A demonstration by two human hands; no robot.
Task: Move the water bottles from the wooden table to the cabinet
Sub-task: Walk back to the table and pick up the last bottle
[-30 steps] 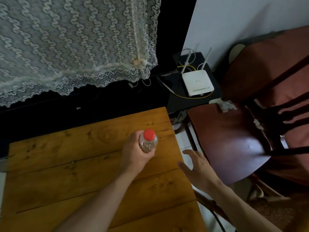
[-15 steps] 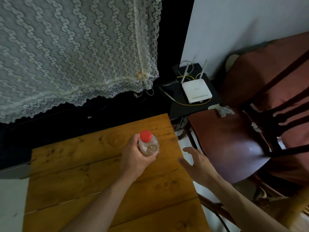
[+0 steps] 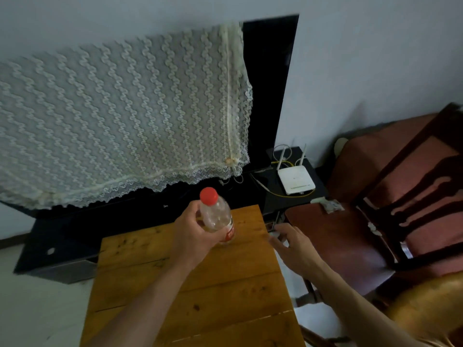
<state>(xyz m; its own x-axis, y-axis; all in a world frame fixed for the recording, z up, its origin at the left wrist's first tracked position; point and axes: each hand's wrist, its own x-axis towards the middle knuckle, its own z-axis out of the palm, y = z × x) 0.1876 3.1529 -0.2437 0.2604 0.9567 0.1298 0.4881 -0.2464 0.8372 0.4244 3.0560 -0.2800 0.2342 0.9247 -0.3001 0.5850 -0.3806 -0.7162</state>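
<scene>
One bottle (image 3: 217, 216) is in your left hand (image 3: 193, 236), fingers wrapped round its body, lifted off the tabletop (image 3: 190, 284) and tilted toward the black cabinet (image 3: 62, 236) beyond; no other bottle shows, so this may be the last, and it is not yet set down. It is clear plastic with a red cap, a red label and pale liquid low inside, while your right hand (image 3: 295, 249) hovers empty, fingers loosely spread, off the tabletop's right edge.

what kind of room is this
Most likely a home living room: a large dark screen half draped with a lace cover stands on a low black cabinet, with a white router and cushioned wooden chairs beside it.
</scene>
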